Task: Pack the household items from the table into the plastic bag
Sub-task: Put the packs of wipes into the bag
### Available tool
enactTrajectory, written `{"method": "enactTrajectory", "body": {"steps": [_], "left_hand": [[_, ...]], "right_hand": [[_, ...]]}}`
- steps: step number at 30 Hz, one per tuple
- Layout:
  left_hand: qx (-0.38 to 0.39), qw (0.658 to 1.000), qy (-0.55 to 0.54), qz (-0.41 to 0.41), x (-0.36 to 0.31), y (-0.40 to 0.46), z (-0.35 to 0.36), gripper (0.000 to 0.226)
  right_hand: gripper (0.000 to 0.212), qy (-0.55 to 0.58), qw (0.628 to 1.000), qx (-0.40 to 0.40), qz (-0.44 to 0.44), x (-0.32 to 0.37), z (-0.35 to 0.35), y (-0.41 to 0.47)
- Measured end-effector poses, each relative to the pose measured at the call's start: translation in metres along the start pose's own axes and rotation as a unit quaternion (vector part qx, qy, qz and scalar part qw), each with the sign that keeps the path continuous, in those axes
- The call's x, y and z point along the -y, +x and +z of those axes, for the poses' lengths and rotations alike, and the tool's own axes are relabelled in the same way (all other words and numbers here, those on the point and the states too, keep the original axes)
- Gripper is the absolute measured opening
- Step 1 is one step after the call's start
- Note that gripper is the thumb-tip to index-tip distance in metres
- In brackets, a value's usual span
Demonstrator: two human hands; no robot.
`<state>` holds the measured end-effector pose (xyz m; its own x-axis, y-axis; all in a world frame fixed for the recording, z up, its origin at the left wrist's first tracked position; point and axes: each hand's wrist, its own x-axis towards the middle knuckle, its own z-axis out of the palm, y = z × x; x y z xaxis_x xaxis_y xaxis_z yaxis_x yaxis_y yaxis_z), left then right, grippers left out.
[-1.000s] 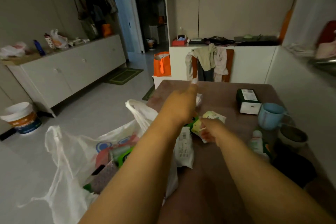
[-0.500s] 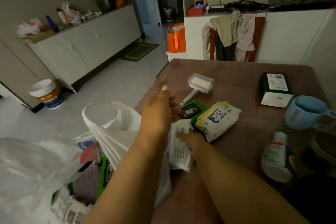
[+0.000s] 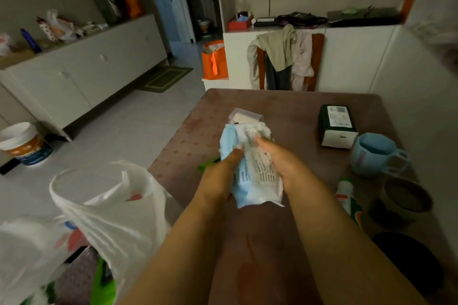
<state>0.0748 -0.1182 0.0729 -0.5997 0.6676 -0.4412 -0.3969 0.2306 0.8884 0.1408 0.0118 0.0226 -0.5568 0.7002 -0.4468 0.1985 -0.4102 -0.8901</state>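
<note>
Gripping the wipes packet (image 3: pixel 255 171) from both sides, left hand (image 3: pixel 224 171) and right hand (image 3: pixel 285 166) curl their fingers (image 3: pixel 264 143) round it.

A lived-in home, dim. Brown table (image 3: pixel 292 106) in the middle; beyond its far edge, clothes (image 3: pixel 282 57) slung over a chair by a white counter. Left of the table, tiled floor, a green doormat (image 3: pixel 164 78) near a doorway, a long white sideboard (image 3: pixel 81 69) cluttered with bags.
</note>
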Motion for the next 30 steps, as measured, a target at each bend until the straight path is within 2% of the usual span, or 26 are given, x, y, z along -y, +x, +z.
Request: {"method": "enactTrajectory", "body": {"steps": [3,6,8,10,12,15,17,19,24,27,30], "left_hand": [[0.020,0.995,-0.082,-0.062,0.013,0.006,0.003,0.029],[0.005,0.990,-0.121,-0.067,0.023,0.014,-0.005,0.022],[-0.025,0.986,-0.152,-0.062,0.026,0.018,-0.011,0.019],[-0.056,0.982,-0.174,-0.055,0.026,0.021,-0.014,0.017],[-0.071,0.978,-0.187,-0.052,0.027,0.024,-0.017,0.016],[-0.068,0.978,-0.194,-0.044,0.029,0.024,-0.020,0.015],[-0.068,0.977,-0.197,-0.041,0.030,0.024,-0.020,0.015],[-0.072,0.978,-0.193,-0.035,0.030,0.024,-0.019,0.015],[-0.062,0.985,-0.163,-0.003,0.023,0.008,-0.016,0.017],[-0.044,0.991,-0.118,0.053,0.013,-0.017,-0.012,0.018],[-0.004,0.989,-0.074,0.131,-0.007,-0.057,-0.006,0.013]], "right_hand": [[0.077,-0.051,0.997,-0.043,0.039,-0.001,-0.007,0.017],[0.058,0.015,0.984,-0.159,0.082,-0.020,-0.028,0.046],[0.053,0.008,0.975,-0.197,0.104,-0.041,-0.031,0.062],[0.058,-0.023,0.973,-0.197,0.118,-0.058,-0.024,0.074],[0.059,-0.002,0.970,-0.208,0.123,-0.067,-0.017,0.083],[0.034,0.026,0.976,-0.155,0.149,-0.063,-0.013,0.101],[0.036,0.029,0.978,-0.123,0.163,-0.059,-0.011,0.105],[0.051,0.037,0.977,-0.162,0.137,-0.059,-0.010,0.105],[0.067,0.033,0.977,-0.203,0.062,-0.055,-0.008,0.074],[0.064,0.101,0.964,-0.240,-0.047,-0.033,-0.015,0.039],[0.052,0.185,0.947,-0.227,-0.131,-0.002,-0.014,-0.014]]}}
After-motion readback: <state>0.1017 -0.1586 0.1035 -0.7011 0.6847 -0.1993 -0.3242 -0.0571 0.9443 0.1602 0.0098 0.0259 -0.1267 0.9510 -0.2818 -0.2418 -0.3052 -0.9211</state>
